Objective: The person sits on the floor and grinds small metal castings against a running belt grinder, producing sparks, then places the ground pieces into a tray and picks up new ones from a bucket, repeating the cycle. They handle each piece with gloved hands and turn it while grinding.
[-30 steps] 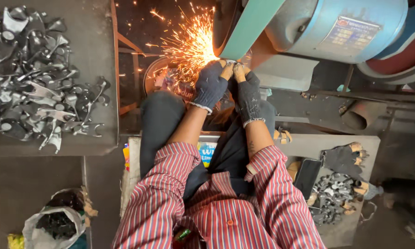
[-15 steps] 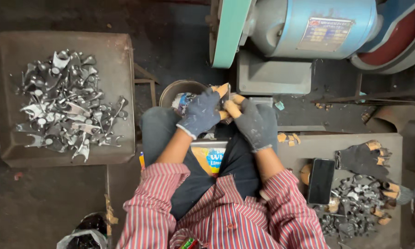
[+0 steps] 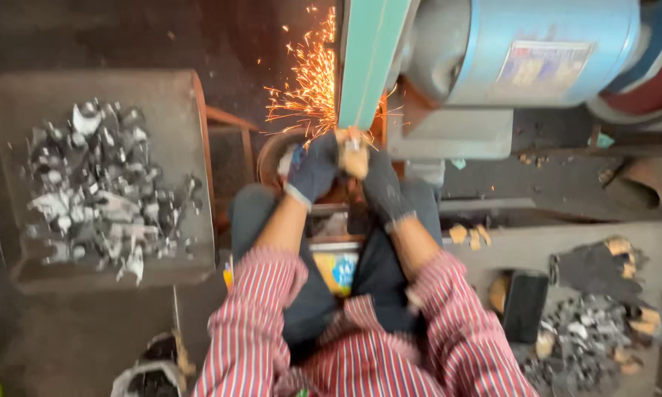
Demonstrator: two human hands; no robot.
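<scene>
Both my hands wear dark gloves with tan fingertips. My left hand (image 3: pixel 312 169) and my right hand (image 3: pixel 381 182) together grip a small metal part (image 3: pixel 353 151) and press it against the green sanding belt (image 3: pixel 367 62) of the blue motor grinder (image 3: pixel 522 51). Orange sparks (image 3: pixel 305 84) fly up and to the left from the contact point. The part is mostly hidden by my fingers. My red striped sleeves (image 3: pixel 261 323) fill the lower middle.
A dark tray (image 3: pixel 191 169) with several shiny metal pieces sits to the left. At the right, a grey bench (image 3: pixel 537 246) carries a spare glove (image 3: pixel 595 268), a black phone (image 3: pixel 525 305) and more metal pieces (image 3: pixel 581 342). A round container (image 3: pixel 272 154) sits below the belt.
My hands have moved up from my lap to the belt with the part, and sparks have started again. The view has shifted and blurred.
</scene>
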